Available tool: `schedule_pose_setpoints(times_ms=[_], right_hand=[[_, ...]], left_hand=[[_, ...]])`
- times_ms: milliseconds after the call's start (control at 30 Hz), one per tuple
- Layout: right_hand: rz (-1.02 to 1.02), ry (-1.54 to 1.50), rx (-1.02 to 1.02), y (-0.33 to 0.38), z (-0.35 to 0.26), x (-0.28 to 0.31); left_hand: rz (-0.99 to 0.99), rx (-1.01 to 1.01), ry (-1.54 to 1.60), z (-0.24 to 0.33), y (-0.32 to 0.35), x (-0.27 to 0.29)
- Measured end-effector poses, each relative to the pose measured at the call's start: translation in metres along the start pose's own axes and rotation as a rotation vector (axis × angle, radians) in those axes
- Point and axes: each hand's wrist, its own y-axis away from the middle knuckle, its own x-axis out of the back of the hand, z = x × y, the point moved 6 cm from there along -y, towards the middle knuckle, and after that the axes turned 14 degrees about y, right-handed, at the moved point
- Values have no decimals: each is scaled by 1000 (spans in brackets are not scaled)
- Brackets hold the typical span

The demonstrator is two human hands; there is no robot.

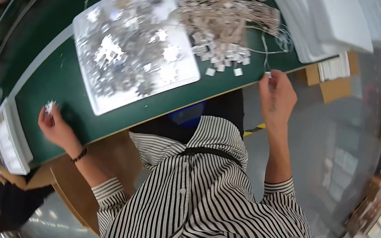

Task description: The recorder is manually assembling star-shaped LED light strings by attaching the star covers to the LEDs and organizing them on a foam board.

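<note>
My left hand (54, 126) is above the table's left part, its fingertips pinching a small shiny silver piece (50, 107) with a spiky, snowflake-like outline. Off the near edge of the table, my right hand (277, 96) pinches a small white tag (267, 74), from which a thin pale cord runs up toward the table. A white tray (189, 74) between the hands holds a heap of silver spiky pieces (128, 52), some glaring in the light. Beyond it lies a thick bundle of beige cords (226, 5) with many small white square tags (222, 56) at their near ends.
The green table (122, 116) has a slanting near edge. At its left end stands a white box (11, 138). White foam-like sheets (330, 21) lie at the far right, above an open cardboard box (336, 88). Another person (8, 199) is at lower left.
</note>
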Motion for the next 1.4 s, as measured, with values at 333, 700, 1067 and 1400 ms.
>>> schedule_pose_setpoints(times_ms=[333, 700, 1067, 1400], right_hand=[[81, -66, -2, -2, 38, 2], [166, -103, -30, -1, 34, 1], [93, -705, -232, 18, -12, 65], [-497, -860, 324, 32, -133, 64]], left_hand=[[2, 105, 253, 15, 25, -35], [-16, 137, 382, 37, 44, -33], [-251, 296, 601, 132, 103, -68], [-402, 167, 712, 190, 130, -83]])
